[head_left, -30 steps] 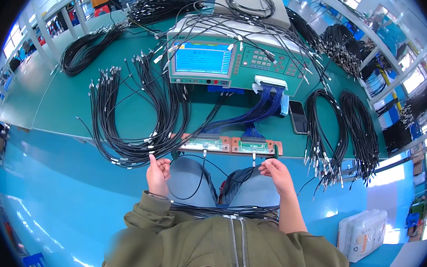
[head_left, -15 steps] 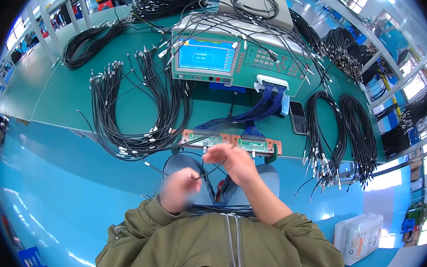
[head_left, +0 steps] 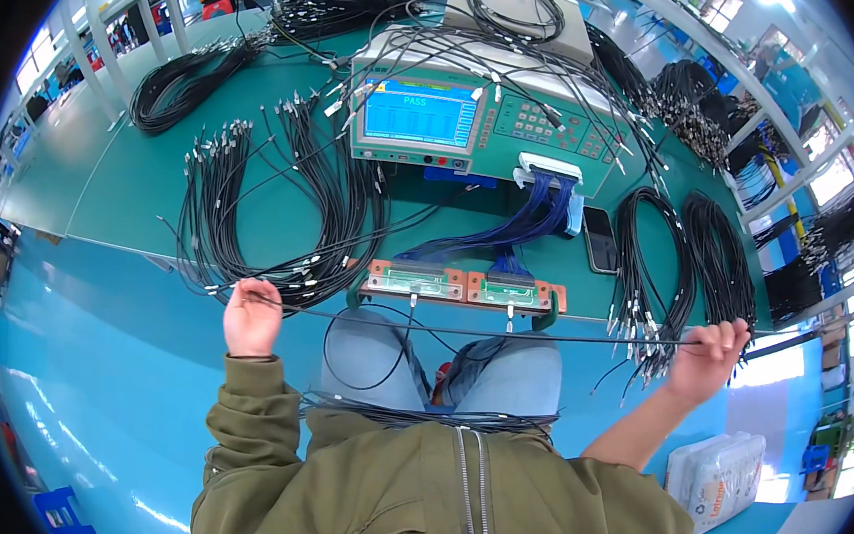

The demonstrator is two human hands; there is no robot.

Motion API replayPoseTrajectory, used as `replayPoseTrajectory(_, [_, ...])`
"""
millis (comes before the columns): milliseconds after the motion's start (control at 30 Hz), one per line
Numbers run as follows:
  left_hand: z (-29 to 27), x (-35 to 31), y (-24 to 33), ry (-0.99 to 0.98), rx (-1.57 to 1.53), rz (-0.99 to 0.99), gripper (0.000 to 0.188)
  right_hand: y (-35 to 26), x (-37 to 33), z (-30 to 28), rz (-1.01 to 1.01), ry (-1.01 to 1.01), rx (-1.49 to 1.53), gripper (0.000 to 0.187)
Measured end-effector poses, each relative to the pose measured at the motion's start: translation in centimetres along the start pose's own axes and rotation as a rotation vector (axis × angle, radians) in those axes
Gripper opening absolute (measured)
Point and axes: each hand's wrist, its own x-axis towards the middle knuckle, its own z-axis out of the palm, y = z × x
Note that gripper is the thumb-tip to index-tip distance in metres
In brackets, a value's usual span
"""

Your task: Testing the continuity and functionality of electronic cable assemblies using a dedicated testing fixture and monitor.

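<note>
A thin black cable (head_left: 553,338) runs nearly straight across in front of me, above my lap. My left hand (head_left: 253,321) pinches it toward its left end, beside the cable bundle on the table. Far out to the right, my right hand (head_left: 710,360) has its fingers closed round the other end, near the hanging bundle ends. Behind the cable, two green connector boards on a wooden fixture (head_left: 413,283) sit at the table's front edge. White-plugged leads hang from them, and a black cable loop (head_left: 328,360) dangles over my knees.
A bench tester (head_left: 495,111) with a lit screen stands behind the fixture, joined by blue wiring (head_left: 504,226). Black cable bundles lie left (head_left: 222,213) and right (head_left: 717,254). A phone (head_left: 599,238) rests beside the tester. More cables (head_left: 429,417) lie across my lap.
My hands have moved from close together over my lap to wide apart, drawing the cable out between them. The tester's screen has switched from a small dialog box to a filled table.
</note>
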Motion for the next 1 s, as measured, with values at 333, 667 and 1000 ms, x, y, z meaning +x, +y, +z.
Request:
replayPoseTrajectory(333, [-3.8, -1.6, 3.4, -0.256, 0.127, -0.138, 0.019, -14.1, -5.7, -7.6, -0.264, 0.451, -0.128, 0.021])
replayPoseTrajectory(667, [0.5, -8.6, 0.3, 0.242, 0.509, 0.285, 0.021, -20.4, -6.7, -11.3, -0.436, 0.690, -0.625, 0.018])
replayPoseTrajectory(1000, [-5.2, -7.6, 6.7, 0.220, 0.317, 0.184, 0.017, -26.4, -8.9, -17.6, -0.261, 0.603, -0.610, 0.016])
